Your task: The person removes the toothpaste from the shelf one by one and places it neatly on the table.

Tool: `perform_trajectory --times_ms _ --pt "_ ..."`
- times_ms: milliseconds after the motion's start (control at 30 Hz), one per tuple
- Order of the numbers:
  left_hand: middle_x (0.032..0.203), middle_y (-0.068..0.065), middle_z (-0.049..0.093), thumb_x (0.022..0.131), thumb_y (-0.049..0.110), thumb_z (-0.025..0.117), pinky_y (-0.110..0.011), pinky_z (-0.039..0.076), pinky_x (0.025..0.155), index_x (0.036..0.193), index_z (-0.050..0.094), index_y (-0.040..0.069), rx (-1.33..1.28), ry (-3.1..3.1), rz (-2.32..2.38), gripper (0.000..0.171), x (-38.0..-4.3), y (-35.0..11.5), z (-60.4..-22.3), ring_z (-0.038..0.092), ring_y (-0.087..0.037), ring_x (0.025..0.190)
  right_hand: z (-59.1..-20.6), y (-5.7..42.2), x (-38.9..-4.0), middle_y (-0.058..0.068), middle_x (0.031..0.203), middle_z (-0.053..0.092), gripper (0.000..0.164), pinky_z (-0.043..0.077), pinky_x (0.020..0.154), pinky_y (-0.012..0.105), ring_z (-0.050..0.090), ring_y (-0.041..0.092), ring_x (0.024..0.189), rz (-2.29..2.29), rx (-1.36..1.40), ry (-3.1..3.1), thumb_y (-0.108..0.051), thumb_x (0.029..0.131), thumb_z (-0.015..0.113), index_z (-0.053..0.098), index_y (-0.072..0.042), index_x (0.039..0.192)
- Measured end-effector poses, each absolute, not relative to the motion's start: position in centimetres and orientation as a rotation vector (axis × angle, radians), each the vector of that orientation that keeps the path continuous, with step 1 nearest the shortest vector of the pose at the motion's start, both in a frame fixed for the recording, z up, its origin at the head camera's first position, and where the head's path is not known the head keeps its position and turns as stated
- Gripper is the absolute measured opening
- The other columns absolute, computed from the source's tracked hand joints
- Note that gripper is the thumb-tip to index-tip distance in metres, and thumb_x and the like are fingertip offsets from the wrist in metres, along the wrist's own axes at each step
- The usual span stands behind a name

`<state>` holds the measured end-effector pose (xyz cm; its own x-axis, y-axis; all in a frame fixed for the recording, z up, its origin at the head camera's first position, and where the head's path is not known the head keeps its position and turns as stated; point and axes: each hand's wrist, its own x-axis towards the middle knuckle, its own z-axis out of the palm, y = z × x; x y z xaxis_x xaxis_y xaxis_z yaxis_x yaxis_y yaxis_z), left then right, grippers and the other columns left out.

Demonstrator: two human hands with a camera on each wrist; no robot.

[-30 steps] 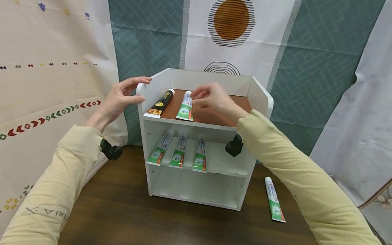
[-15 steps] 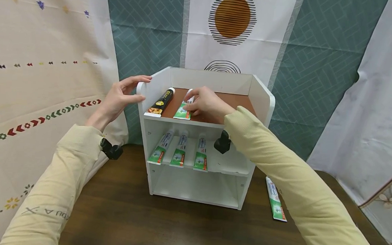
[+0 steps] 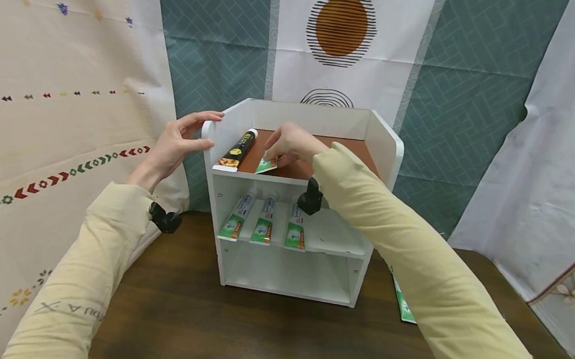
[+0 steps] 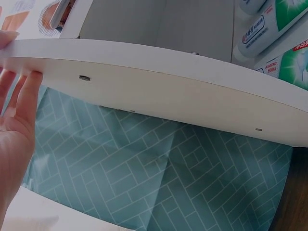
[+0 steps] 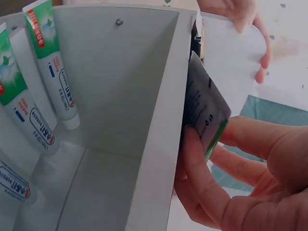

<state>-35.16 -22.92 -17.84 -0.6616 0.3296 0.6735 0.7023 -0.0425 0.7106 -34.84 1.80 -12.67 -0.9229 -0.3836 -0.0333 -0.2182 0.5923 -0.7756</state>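
On the brown top shelf, my right hand [image 3: 296,143] pinches a green-and-white toothpaste tube [image 3: 267,165] between thumb and fingers. In the right wrist view that toothpaste tube [image 5: 207,106] stands tilted on edge, its back showing; its cap end is hidden. A black toothpaste tube [image 3: 238,151] lies to its left, beside the side panel. My left hand [image 3: 168,145] holds the left side panel of the white shelf unit [image 3: 292,182]; the left wrist view has the thumb on one face of the panel [image 4: 168,89] and the fingers on the other.
Several green-and-white toothpaste tubes [image 3: 262,224] lie in a row on the middle shelf. One more tube [image 3: 404,304] lies on the dark wooden table [image 3: 260,335], partly covered by my right sleeve. Patterned cloths [image 3: 216,40] hang behind and at both sides.
My right hand has moved left onto the green-and-white tube, gripped it and tilted it up from lying flat. The right forearm now covers part of the table tube. The left hand stays put.
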Motion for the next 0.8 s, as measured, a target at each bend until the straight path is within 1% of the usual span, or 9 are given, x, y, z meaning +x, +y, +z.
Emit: perform_trajectory --times_ms 167,300,433,567,667,800 --pt "0.129 -0.01 0.047 0.078 -0.009 0.063 -0.026 0.037 0.088 0.116 0.06 0.003 -1.09 -1.944 -1.761 0.04 -35.3 -22.9 -17.8 0.03 -0.018 0.126 -12.7 2.4 -35.3 0.014 0.101 0.056 0.034 0.049 0.068 0.029 0.053 0.016 0.066 -1.325 -0.461 2.558 0.001 0.08 0.066 0.059 0.004 0.113" --pt "0.129 -0.01 0.047 0.078 -0.009 0.064 -0.027 0.035 0.091 0.117 0.06 0.003 -1.096 -1.94 -1.768 0.041 -35.3 -23.0 -17.8 0.03 -0.018 0.126 -12.7 2.9 -35.3 0.012 0.102 0.056 0.032 0.047 0.063 0.025 0.052 0.015 0.067 -1.355 -0.443 2.527 0.0 0.08 0.066 0.061 0.001 0.112" --pt "0.129 -0.01 0.047 0.078 -0.009 0.064 -0.027 0.035 0.09 0.117 0.059 0.003 -1.1 -1.938 -1.768 0.041 -35.4 -22.8 -17.8 0.03 -0.018 0.126 -12.5 3.9 -35.1 0.011 0.104 0.054 0.03 0.043 0.057 0.022 0.049 0.015 0.068 -1.372 -0.423 2.504 -0.001 0.083 0.063 0.062 -0.002 0.113" --pt "0.129 -0.01 0.047 0.078 -0.009 0.064 -0.026 0.036 0.089 0.116 0.06 0.003 -1.093 -1.937 -1.764 0.041 -35.5 -22.6 -17.9 0.031 -0.018 0.126 -12.0 5.0 -34.7 0.01 0.104 0.051 0.03 0.038 0.053 0.021 0.044 0.015 0.065 -1.413 -0.383 2.486 -0.002 0.086 0.06 0.061 -0.005 0.115" --pt "0.129 -0.01 0.047 0.078 -0.01 0.064 -0.026 0.036 0.089 0.116 0.06 0.003 -1.1 -1.929 -1.77 0.041 -35.6 -22.7 -18.0 0.031 -0.019 0.126 -11.3 5.9 -34.2 0.011 0.103 0.052 0.03 0.038 0.052 0.02 0.045 0.015 0.063 -1.478 -0.345 2.462 -0.001 0.086 0.059 0.061 -0.006 0.116" --pt "0.128 -0.011 0.047 0.077 -0.011 0.063 -0.027 0.034 0.09 0.116 0.06 0.003 -1.109 -1.919 -1.776 0.041 -35.5 -22.9 -18.0 0.03 -0.019 0.126 -10.0 7.4 -33.6 0.011 0.107 0.052 0.033 0.041 0.053 0.019 0.05 0.016 0.068 -1.558 -0.305 2.445 0.0 0.084 0.062 0.061 -0.006 0.117"
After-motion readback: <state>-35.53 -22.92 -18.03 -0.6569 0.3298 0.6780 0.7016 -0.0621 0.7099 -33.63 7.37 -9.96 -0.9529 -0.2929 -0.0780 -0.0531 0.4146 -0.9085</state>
